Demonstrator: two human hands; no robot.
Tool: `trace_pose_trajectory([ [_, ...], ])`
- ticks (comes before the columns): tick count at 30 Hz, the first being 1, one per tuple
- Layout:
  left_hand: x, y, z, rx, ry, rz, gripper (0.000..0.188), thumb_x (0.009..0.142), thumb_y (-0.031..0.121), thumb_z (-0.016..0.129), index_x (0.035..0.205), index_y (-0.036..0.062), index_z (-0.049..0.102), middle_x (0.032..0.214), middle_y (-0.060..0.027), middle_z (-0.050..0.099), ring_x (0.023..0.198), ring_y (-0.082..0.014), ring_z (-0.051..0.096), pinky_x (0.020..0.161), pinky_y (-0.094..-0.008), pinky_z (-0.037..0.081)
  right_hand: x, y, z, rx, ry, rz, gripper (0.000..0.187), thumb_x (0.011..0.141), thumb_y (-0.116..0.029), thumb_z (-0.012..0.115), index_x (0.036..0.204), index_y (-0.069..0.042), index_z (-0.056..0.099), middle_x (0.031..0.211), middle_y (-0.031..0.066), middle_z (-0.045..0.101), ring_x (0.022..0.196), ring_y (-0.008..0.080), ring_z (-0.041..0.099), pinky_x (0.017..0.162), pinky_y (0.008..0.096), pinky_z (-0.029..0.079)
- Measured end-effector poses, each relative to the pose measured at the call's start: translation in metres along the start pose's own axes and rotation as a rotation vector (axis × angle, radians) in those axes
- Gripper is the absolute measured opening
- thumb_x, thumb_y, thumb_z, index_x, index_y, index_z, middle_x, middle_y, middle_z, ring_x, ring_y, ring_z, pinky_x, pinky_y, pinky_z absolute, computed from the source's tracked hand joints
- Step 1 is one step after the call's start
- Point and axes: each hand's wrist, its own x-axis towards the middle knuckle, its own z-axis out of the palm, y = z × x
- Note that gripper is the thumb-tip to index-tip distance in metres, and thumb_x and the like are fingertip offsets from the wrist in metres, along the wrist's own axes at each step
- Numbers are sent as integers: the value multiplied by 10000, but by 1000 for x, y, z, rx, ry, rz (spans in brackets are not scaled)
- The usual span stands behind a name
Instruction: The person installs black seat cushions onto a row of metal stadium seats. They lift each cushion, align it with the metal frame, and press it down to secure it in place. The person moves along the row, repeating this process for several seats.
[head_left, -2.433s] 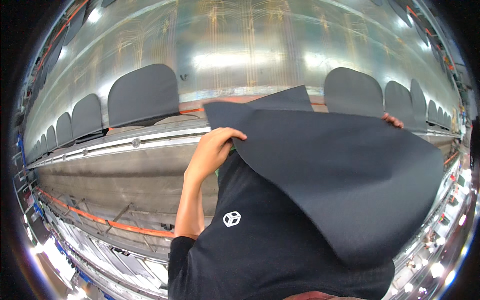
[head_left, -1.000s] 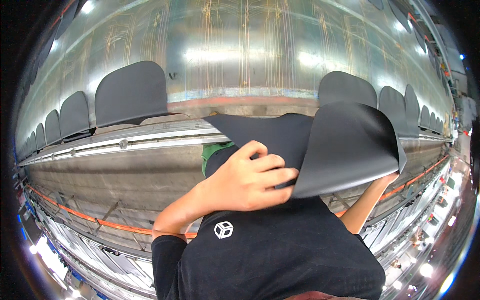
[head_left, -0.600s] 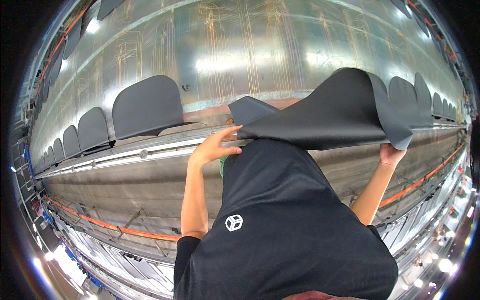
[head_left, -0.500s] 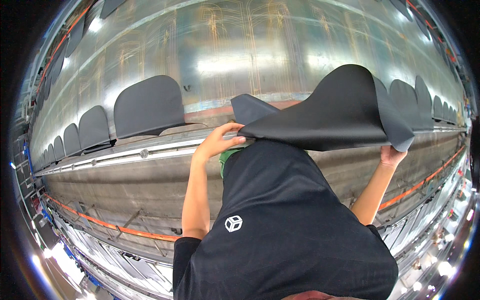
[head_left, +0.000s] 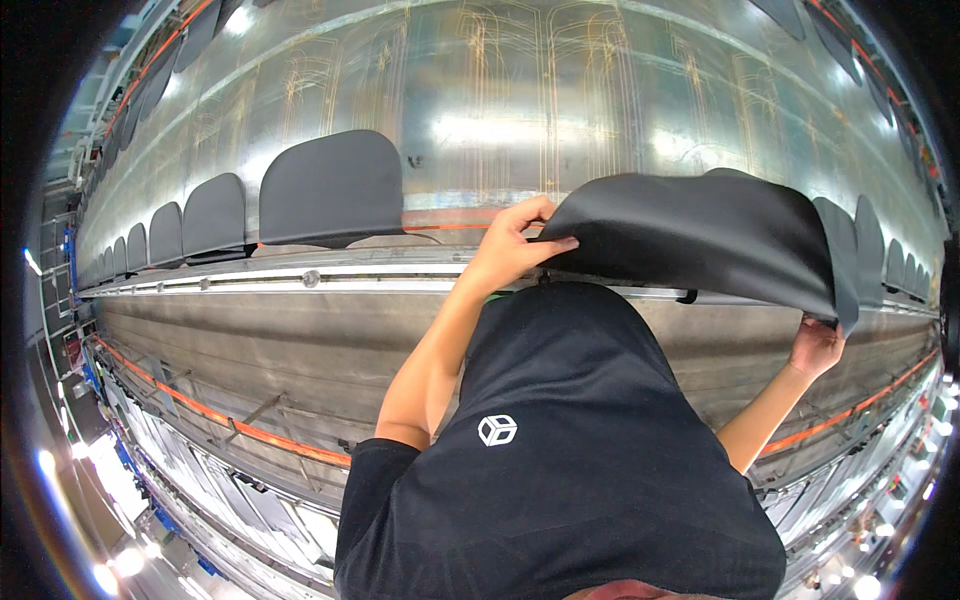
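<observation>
Head view: a long shiny curved metal surface [head_left: 520, 110] fills 12 o'clock, a grey metal rail [head_left: 250, 280] runs across the middle from 9 o'clock, orange pipes [head_left: 200, 410] sit at 8 o'clock, and a row of dark grey rounded flat pads [head_left: 330, 190] stands along the rail from 9 to 11 o'clock; the only marking is a small white cube logo [head_left: 497, 430] on the person's black T-shirt [head_left: 570, 470] at 6 o'clock. A dark grey flexible rubber-like sheet [head_left: 700, 235] bows over the rail at 1 to 3 o'clock. The left hand [head_left: 512, 240] near centre pinches its left edge with fingers closed, and the right hand [head_left: 815, 345] at 3 o'clock grips its lower right corner, closed on it.
</observation>
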Motion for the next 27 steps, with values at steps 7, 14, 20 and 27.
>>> trace_pose_trajectory([
  [7,-34,-6,-34,-41,19,-292,329,810,68,797,1082,42,613,1004,-26,652,923,-110,580,879,-298,463,-18,35,-5,-358,-374,211,900,827,-286,784,1547,-50,299,1457,91,463,1348,246,448,1141,415,334],
  [14,-38,-70,-59,-196,169,-728,516,941,447,673,1170,-15,660,1133,-55,644,1004,-141,577,903,-289,440,-31,54,44,-369,-453,301,810,778,-141,764,1489,-74,382,1484,65,390,1370,231,399,1147,356,296],
  [20,-11,-54,-39,-302,149,-547,314,871,108,767,1145,13,646,1073,-70,689,988,-136,634,927,-271,481,-17,70,78,-376,-429,158,531,888,103,574,1376,-75,462,1392,37,455,1307,174,432,1127,317,307],
  [27,-17,-38,-68,-430,296,-190,185,875,50,739,1038,63,651,974,-19,703,900,-97,626,874,-259,468,0,102,73,-610,-282,-51,203,935,18,636,1133,-21,615,1119,65,646,1075,137,588,934,267,442],
])
